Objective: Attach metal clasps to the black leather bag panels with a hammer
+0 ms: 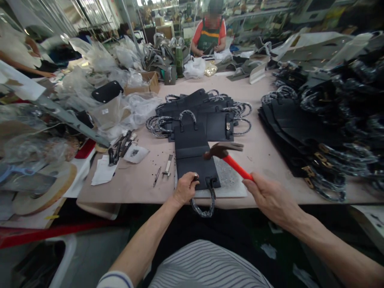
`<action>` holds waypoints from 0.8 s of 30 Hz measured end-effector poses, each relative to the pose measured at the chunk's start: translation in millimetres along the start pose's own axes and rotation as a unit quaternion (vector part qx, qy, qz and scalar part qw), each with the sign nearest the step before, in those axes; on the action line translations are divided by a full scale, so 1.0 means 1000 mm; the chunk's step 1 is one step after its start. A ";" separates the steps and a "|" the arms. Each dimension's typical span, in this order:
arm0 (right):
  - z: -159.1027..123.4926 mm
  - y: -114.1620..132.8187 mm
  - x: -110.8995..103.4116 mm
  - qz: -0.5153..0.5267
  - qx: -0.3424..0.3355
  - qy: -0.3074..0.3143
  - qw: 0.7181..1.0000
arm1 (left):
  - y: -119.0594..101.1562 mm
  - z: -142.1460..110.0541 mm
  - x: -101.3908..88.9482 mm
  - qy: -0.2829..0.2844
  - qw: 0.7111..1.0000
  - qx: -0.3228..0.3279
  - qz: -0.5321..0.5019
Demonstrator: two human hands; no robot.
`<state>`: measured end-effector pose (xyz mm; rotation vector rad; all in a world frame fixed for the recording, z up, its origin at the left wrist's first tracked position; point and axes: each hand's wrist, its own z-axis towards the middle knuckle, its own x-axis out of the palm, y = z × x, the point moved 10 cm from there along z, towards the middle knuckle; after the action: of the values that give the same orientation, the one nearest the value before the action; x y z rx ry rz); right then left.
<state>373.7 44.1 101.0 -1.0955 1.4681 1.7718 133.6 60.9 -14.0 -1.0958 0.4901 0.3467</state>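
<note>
My right hand (pixel 268 196) grips the orange handle of a claw hammer (pixel 238 165), its rusty head raised over the right edge of a black bag panel (pixel 192 164). The panel lies lengthwise towards me, partly on a pale flat slab (pixel 235 186), with a plastic-wrapped handle at each end. The near handle (pixel 204 212) hangs over the table edge. At the panel's lower left, my left hand (pixel 184 189) is closed in a pinch. A small dark tip shows at its fingers; what it belongs to is hidden.
Several black bag panels (pixel 216 120) lie stacked behind, with a larger pile (pixel 291 124) at the right. Left of the panel are a pen-like tool (pixel 157 177) and a metal tool (pixel 168 166). Plastic bags (pixel 138 104) crowd the left. A person (pixel 209 34) sits across the table.
</note>
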 end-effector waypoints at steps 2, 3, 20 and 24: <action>0.003 -0.038 0.010 0.063 0.091 0.007 0.994 | -0.002 0.001 -0.002 0.002 1.000 -0.002 -0.008; 0.001 -0.060 0.020 0.099 0.144 0.021 0.984 | -0.003 0.002 -0.003 0.005 1.000 -0.005 -0.011; 0.044 0.005 0.103 0.042 -0.144 -0.044 0.988 | -0.013 0.008 -0.011 0.033 0.999 -0.013 -0.019; 0.047 0.020 0.138 0.016 -0.165 -0.004 0.986 | -0.013 0.006 -0.015 0.004 1.000 -0.008 -0.014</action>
<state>278.1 76.4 -6.3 -1.2280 1.2185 2.0913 129.1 60.4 6.2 -1.1189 0.4796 0.3224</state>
